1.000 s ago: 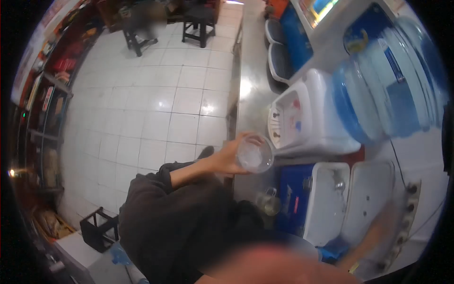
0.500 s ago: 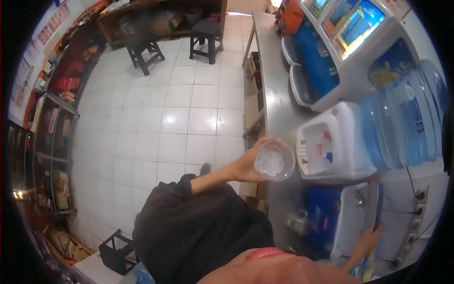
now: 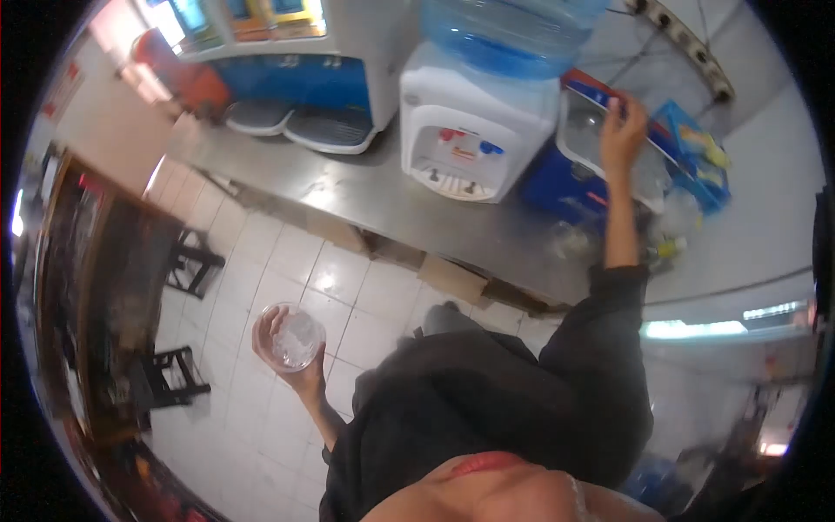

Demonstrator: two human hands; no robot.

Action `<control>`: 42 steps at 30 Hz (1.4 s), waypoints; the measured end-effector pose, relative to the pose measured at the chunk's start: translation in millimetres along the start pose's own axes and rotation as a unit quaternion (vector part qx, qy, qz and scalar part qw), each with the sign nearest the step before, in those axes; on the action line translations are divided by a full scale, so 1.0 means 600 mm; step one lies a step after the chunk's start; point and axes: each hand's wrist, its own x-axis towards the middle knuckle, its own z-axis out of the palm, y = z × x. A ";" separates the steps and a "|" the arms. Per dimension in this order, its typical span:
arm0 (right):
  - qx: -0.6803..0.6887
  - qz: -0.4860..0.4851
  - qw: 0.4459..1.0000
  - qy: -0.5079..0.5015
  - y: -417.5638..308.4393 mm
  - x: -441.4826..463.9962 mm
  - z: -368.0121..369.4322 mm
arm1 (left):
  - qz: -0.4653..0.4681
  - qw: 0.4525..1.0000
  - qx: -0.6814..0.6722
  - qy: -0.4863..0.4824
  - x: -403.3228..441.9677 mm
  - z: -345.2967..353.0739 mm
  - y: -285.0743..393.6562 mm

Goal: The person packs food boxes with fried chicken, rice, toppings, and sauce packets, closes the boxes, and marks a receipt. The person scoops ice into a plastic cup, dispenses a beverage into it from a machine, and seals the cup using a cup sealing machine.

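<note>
My left hand [image 3: 306, 376] is wrapped round a clear plastic cup [image 3: 297, 337] with ice in it, held over the floor, its open top facing up. On the steel counter at the right stands a blue cool box [image 3: 561, 187] with a white inner rim. The box is partly open, and the inside shows a metal scoop, somewhat blurred. My right hand [image 3: 624, 137] reaches over the box, its fingers bent on the edge of the raised lid [image 3: 593, 90].
A white water dispenser [image 3: 478, 113] with a large blue bottle [image 3: 513, 30] stands left of the box. Further left is a drink machine [image 3: 296, 87]. Blurred glassware [image 3: 574, 239] and a blue-yellow packet [image 3: 696, 157] sit near the box. Black stools [image 3: 178, 378] stand on the floor.
The view has turned towards the counter. My left hand, with the cup, is now over the floor, away from the counter. The lid has swung up from its laid-back position, with my right hand on it.
</note>
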 end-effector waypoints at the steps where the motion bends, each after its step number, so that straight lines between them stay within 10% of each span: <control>1: 0.100 0.027 0.994 -0.016 -0.076 -0.019 -0.020 | 0.001 1.000 -0.012 -0.017 0.012 0.007 -0.017; 8: 0.389 -0.062 0.851 -0.346 -0.407 -0.183 0.027 | -0.023 0.985 -0.144 -0.091 0.119 0.115 -0.108; 11: 0.510 -0.014 0.646 -0.568 -0.501 -0.200 0.104 | 0.006 0.973 -0.078 -0.216 0.196 0.135 -0.111; 16: 0.712 0.174 0.425 -0.530 -0.622 -0.190 0.225 | -0.033 0.958 -0.118 -0.260 0.298 0.132 -0.145; 20: 0.702 0.136 0.424 -0.555 -0.682 -0.196 0.331 | -0.031 0.970 -0.037 -0.240 0.355 0.106 -0.207; 23: 0.663 0.148 0.583 -0.446 -0.750 -0.204 0.396 | -0.143 0.970 -0.055 -0.190 0.374 0.072 -0.252; 42: 0.610 0.386 0.647 -0.245 -1.103 -0.233 0.703 | -0.264 0.927 -0.147 -0.221 0.666 -0.316 -0.633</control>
